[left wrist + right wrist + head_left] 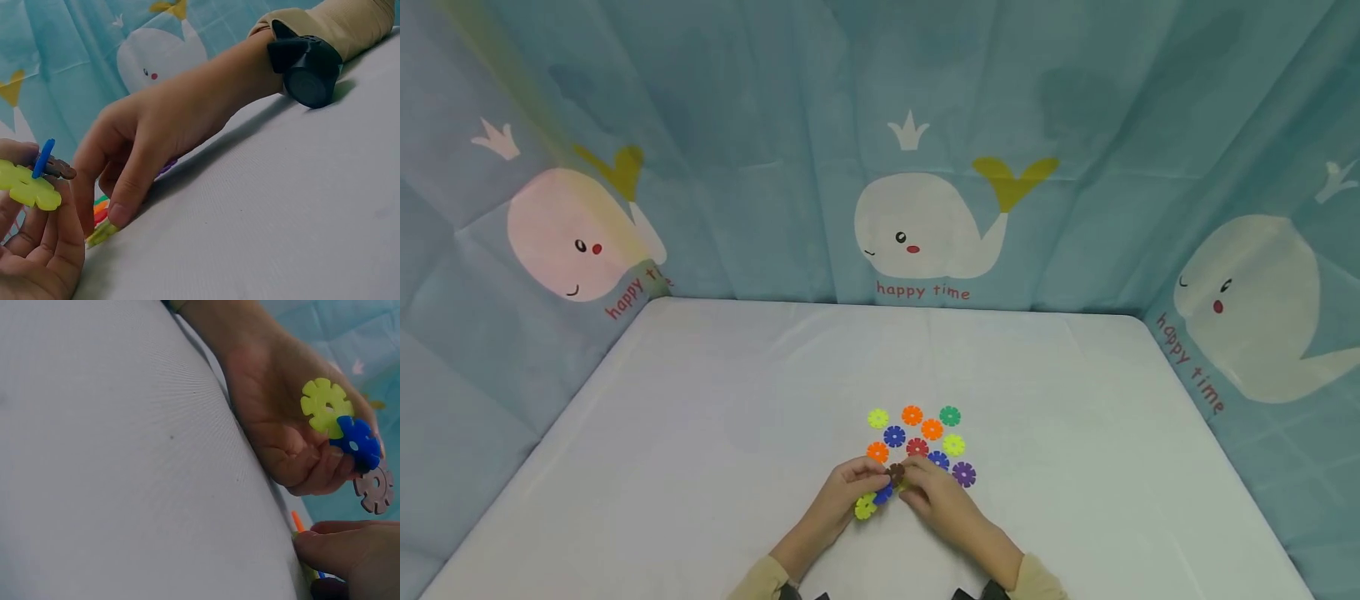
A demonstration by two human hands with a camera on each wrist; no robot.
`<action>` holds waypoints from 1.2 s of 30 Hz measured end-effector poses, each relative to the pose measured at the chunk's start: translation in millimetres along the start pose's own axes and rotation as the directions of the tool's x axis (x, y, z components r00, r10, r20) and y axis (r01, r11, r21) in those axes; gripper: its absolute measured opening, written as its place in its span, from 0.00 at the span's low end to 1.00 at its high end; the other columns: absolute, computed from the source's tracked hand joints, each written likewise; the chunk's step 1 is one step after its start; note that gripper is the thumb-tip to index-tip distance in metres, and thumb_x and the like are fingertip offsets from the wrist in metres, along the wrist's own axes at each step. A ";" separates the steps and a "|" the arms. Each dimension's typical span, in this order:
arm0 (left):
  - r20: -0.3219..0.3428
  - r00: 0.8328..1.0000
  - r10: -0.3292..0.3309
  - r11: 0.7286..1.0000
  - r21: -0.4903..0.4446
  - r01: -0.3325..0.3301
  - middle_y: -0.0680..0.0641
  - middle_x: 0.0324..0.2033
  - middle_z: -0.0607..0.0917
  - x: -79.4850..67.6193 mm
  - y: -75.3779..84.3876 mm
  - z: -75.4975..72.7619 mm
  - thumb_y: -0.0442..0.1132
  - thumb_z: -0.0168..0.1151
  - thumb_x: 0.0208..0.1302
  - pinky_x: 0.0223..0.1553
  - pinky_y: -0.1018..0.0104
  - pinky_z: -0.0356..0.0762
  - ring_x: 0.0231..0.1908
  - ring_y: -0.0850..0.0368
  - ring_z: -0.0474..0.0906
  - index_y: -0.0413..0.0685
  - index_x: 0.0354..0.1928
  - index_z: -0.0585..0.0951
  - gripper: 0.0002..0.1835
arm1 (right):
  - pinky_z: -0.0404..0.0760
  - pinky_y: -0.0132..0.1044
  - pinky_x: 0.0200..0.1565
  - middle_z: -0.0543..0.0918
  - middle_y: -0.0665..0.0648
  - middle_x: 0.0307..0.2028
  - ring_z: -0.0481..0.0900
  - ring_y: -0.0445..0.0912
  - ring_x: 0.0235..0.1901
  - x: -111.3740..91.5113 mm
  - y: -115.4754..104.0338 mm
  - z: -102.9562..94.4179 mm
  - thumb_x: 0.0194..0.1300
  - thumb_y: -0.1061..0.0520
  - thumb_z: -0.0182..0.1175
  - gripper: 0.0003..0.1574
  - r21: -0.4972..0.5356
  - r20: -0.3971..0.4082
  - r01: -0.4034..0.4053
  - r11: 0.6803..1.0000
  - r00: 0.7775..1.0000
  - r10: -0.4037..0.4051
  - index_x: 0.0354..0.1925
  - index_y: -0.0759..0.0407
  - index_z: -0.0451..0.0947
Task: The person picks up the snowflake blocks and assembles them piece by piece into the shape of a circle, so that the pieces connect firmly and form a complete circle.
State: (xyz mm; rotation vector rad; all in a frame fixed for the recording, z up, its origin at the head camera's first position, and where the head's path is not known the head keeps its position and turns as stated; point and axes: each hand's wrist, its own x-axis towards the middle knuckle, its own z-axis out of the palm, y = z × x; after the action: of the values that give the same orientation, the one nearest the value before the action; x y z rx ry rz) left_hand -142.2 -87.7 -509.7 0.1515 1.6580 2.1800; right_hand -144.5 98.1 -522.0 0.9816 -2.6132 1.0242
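Note:
My left hand pinches a short chain of notched plastic snowflake discs. The chain joins a yellow disc, a blue disc and a brown disc, slotted into one another and lifted off the table. Just to the right, my right hand reaches down with thumb and fingers around another yellow disc at the tabletop; fingers cover most of it. The brown disc at the chain's end lies close to the right fingertips in the head view.
Beyond the hands lie loose discs on the white table: orange, green, red, purple, and several in blue and yellow. A blue whale-print curtain surrounds the table's back and sides.

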 end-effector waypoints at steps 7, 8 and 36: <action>-0.052 0.999 0.004 0.999 0.048 -0.001 0.48 0.30 0.79 0.3 -0.9 1.9 0.36 0.59 0.58 0.35 0.72 0.72 0.32 0.59 0.73 0.37 0.32 0.79 0.07 | 0.66 0.26 0.24 0.71 0.42 0.30 0.63 0.36 0.24 -2.0 -3.8 0.6 0.48 0.62 0.68 0.15 0.143 -0.118 -0.129 0.981 0.982 0.146 0.36 0.54 0.76; -0.061 0.998 0.005 0.998 0.056 -0.002 0.48 0.30 0.79 0.2 -1.0 2.0 0.37 0.60 0.58 0.33 0.73 0.72 0.32 0.59 0.72 0.36 0.31 0.79 0.08 | 0.66 0.26 0.23 0.70 0.41 0.28 0.62 0.35 0.23 -2.3 -4.6 0.8 0.48 0.62 0.68 0.13 0.157 -0.134 -0.128 0.979 0.980 0.150 0.34 0.54 0.76; -0.047 0.998 0.028 0.968 0.250 -0.015 0.50 0.23 0.75 -7.5 9.7 10.5 0.36 0.53 0.63 0.25 0.75 0.65 0.24 0.62 0.66 0.38 0.26 0.74 0.09 | 0.76 0.32 0.29 0.80 0.56 0.26 0.75 0.42 0.26 -2.6 -8.1 -16.2 0.54 0.66 0.62 0.00 0.472 -0.222 0.005 0.882 0.968 0.113 0.28 0.65 0.80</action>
State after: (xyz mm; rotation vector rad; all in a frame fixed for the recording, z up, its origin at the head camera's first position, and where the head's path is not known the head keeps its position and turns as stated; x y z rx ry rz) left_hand -134.3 -83.2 -496.4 0.1860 1.9644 1.9974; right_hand -138.7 105.7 -506.4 0.7990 -2.2440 1.7288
